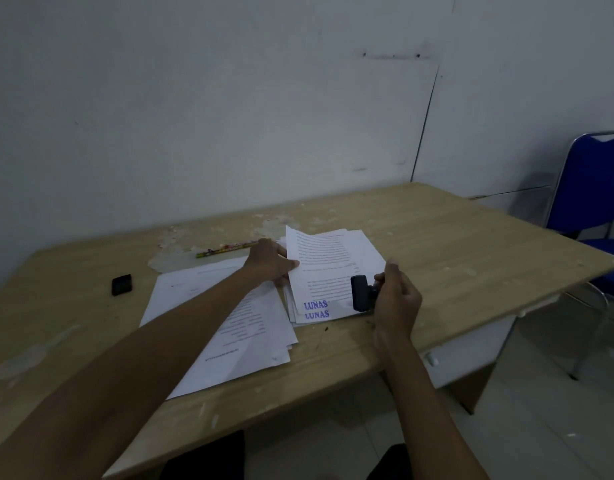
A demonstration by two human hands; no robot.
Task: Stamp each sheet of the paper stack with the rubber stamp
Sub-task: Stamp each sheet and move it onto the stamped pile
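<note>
1. Head view: right hand (pixel 397 299) grips the black rubber stamp (pixel 360 293) by its handle, fingers closed round it; stamp lies tipped sideways, handle toward the hand, flat stamping face pointing left at the paper.
2. Stamp's long axis runs roughly near-to-far, along the right edge of the paper stack (pixel 364 252); it sits at the fingertips, left of the palm, at the stack's near right corner.
3. Left hand (pixel 269 261) pinches the left edge of the top sheet (pixel 319 268), thumb on top, lifting that edge off the stack.
4. Two blue "LUNAS" marks (pixel 316 309) show at the near edge, left of the stamp.
5. Second pile of sheets (pixel 250 341) lies under the left forearm; black ink pad (pixel 121 284) and pencil (pixel 226 249) further left on the wooden table (pixel 454 258).
</note>
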